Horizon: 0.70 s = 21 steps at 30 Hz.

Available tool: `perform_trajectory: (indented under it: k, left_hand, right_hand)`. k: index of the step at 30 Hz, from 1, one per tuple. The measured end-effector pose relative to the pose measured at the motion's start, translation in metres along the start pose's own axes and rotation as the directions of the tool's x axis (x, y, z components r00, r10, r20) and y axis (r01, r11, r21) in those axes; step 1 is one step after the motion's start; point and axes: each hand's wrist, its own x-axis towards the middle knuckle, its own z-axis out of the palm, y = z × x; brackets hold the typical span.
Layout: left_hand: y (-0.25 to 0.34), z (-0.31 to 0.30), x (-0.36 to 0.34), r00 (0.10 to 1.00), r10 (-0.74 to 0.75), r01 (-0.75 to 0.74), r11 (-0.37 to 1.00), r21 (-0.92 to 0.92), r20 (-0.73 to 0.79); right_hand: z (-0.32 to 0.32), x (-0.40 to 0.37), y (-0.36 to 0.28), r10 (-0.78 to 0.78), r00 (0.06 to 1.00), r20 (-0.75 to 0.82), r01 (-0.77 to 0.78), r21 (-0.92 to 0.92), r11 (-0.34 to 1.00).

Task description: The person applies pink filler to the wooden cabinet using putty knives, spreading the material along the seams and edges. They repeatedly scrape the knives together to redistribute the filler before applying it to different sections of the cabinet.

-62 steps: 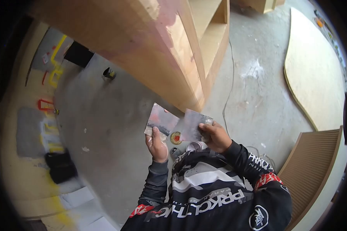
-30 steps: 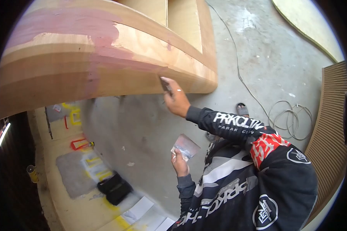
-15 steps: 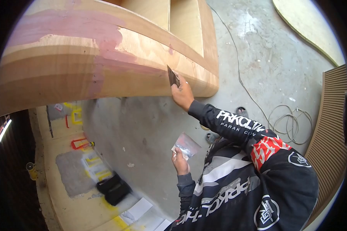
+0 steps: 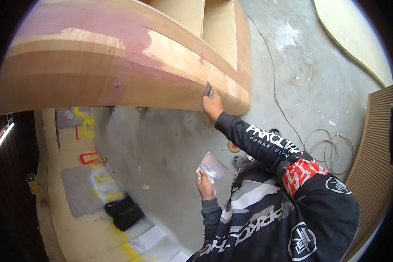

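Note:
My right hand [image 4: 212, 107] is closed around a small flat putty knife [image 4: 208, 89], its blade at the curved lower side of a large plywood cabinet [image 4: 174, 94]. Whether the blade presses on the wood is hard to tell. Pinkish filler [image 4: 135, 40] coats part of that wood, mostly to the left of the knife. Lower down, my left hand [image 4: 205, 187] grips a thin square plate [image 4: 215, 166] with pale, smeared paste on it. The plate is held apart from the cabinet, over the grey floor.
A cable [image 4: 273, 83] runs across the floor to a loose coil [image 4: 329, 146]. At the right stand a ribbed panel [image 4: 371, 131] and a pale curved board [image 4: 358, 35]. A round tin [image 4: 233, 146] sits below my right forearm. A black object [image 4: 124, 212] lies at lower left.
My right hand has moved the putty knife a little toward the cabinet's rounded right end, and the blade's angle has changed. My left hand keeps the plate nearly still. The view has shifted slightly.

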Motion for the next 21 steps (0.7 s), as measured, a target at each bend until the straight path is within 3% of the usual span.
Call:
perform_trajectory:
  k: [2, 4, 6, 8, 11, 12, 15, 18, 21]
  left_hand:
    - [-0.001, 0.002, -0.004, 1.000, -0.009, 0.009, 1.000, -0.021, -0.008]
    - [-0.004, 0.003, -0.004, 1.000, 0.014, -0.014, 1.000, -0.028, -0.012]
    - [-0.012, 0.001, -0.002, 1.000, 0.011, -0.011, 1.000, -0.022, -0.002]
    - [-0.023, -0.007, 0.006, 1.000, -0.005, 0.005, 1.000, -0.006, 0.017]
    - [-0.013, -0.001, 0.009, 0.999, -0.008, 0.010, 0.999, -0.033, 0.043]
    - [-0.010, 0.001, 0.010, 0.999, 0.008, -0.007, 1.000, -0.026, 0.034]
    - [-0.006, 0.009, 0.003, 1.000, 0.031, -0.031, 0.999, -0.031, 0.001]
    - [-0.006, 0.012, -0.001, 0.999, 0.033, -0.033, 0.998, -0.048, -0.010]
    - [-0.013, 0.009, -0.003, 1.000, 0.031, -0.031, 0.999, -0.030, 0.001]
  right_hand:
    - [0.002, 0.016, -0.001, 0.256, 0.966, -0.020, -0.254, 0.063, 0.965]
    - [0.030, 0.002, -0.034, 0.246, 0.969, 0.015, -0.246, -0.036, 0.969]
    - [0.071, 0.003, -0.003, -0.002, 0.991, -0.133, -0.019, -0.153, 0.988]
    - [0.084, -0.034, -0.030, -0.434, 0.891, -0.138, 0.353, -0.391, 0.850]
    - [0.058, -0.070, -0.062, -0.207, 0.956, 0.210, 0.182, 0.133, 0.974]
    - [0.049, -0.074, -0.057, -0.217, 0.958, 0.186, 0.203, 0.091, 0.975]
    - [0.027, -0.044, -0.016, 0.121, 0.992, 0.029, -0.124, 0.200, 0.972]
    - [0.034, -0.026, -0.014, 0.153, 0.988, 0.025, -0.153, 0.324, 0.934]
    - [0.062, -0.052, -0.067, 0.207, 0.978, 0.003, -0.204, 0.166, 0.965]
